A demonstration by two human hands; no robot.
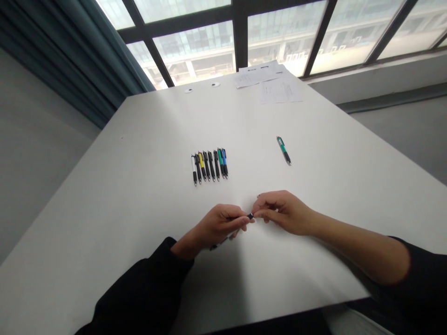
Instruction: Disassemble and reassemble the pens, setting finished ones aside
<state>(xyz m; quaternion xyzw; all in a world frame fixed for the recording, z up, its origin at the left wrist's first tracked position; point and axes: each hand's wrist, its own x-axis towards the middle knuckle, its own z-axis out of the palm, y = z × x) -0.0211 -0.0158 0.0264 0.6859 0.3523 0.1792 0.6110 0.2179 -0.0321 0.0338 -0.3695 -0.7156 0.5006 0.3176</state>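
My left hand (218, 226) is shut around the barrel of a black pen (250, 216). The pen's lower end pokes out below the hand, and its dark upper end shows past my fingers. My right hand (284, 213) meets that upper end, pinching it between thumb and fingertips. Both hands are close together above the white table (139, 195). Farther away lies a tidy row of several click pens (209, 166) in white, yellow, black, green and blue, side by side. A lone green-and-black pen (284, 150) lies to their right, apart from my hands.
Loose sheets of printed paper (267, 81) lie at the table's far end near the window (240, 42). Two small white round discs (201, 87) sit near the far edge. A teal curtain (70, 56) hangs at the left.
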